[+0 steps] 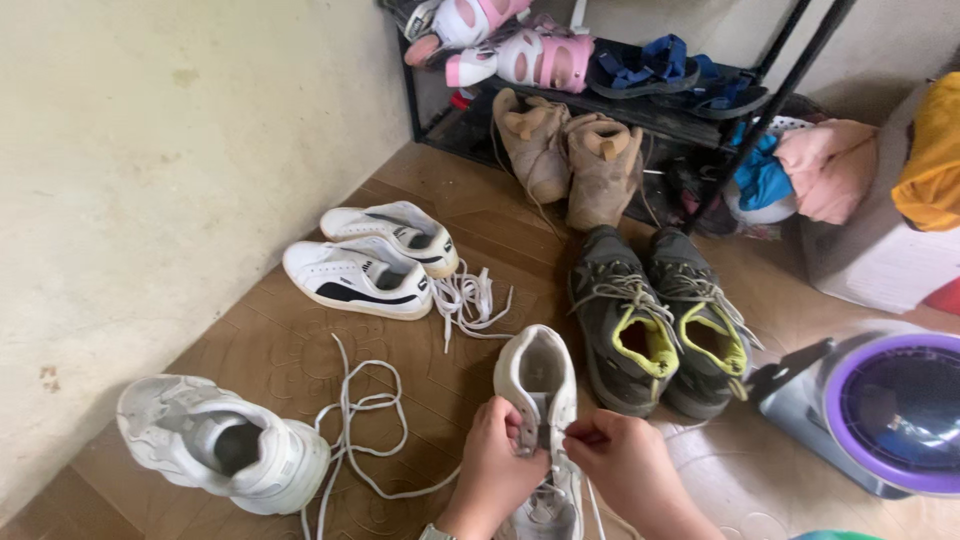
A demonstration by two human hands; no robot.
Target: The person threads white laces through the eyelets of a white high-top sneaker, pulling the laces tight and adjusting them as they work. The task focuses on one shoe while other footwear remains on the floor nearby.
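Observation:
A white sneaker (537, 385) lies on the floor in front of me, heel pointing away. My left hand (493, 466) grips its left side near the eyelets. My right hand (622, 463) pinches the white lace at the eyelets on the right side. A second white sneaker (215, 441) lies on its side at the lower left, with a loose white lace (360, 425) trailing across the floor between the two shoes.
A pair of white-and-black sneakers (375, 260) with loose laces sits by the wall. Grey hiking shoes (655, 320) with yellow lining stand to the right, tan boots (570, 155) behind them. A black shoe rack (700, 110) holds sandals and skates. A purple-rimmed bucket (895, 410) is at right.

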